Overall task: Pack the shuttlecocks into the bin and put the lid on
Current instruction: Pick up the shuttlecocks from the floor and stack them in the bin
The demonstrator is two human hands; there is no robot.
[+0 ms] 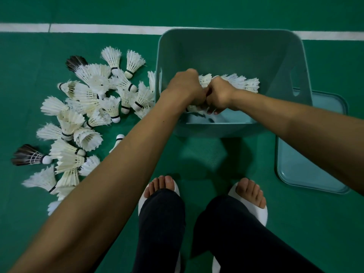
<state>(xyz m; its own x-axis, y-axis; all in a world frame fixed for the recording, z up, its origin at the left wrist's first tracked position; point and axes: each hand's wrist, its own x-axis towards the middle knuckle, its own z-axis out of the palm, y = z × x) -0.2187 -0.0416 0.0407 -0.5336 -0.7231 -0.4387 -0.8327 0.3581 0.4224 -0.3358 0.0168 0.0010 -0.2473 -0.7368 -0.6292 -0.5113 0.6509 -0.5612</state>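
Gripping a shuttlecock bunch (pixel 243 83) with left hand (pixel 185 86) and right hand (pixel 219 94) inside the bin (pixel 226 48), loose pile (pixel 88 101) at 9 o'clock, lid (pixel 307 164) at 4

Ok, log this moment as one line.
left hand and right hand: gripping white feather shuttlecocks inside teal plastic bin | floor pile: unpacked | teal rectangular lid: off, beside bin

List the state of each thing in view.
Teal plastic bin, open, lid off.
Teal flat plastic lid, on floor right of bin.
Bunch of white feather shuttlecocks, gripped inside the bin by left hand and right hand.
Pile of feather shuttlecocks, loose on floor left of bin.
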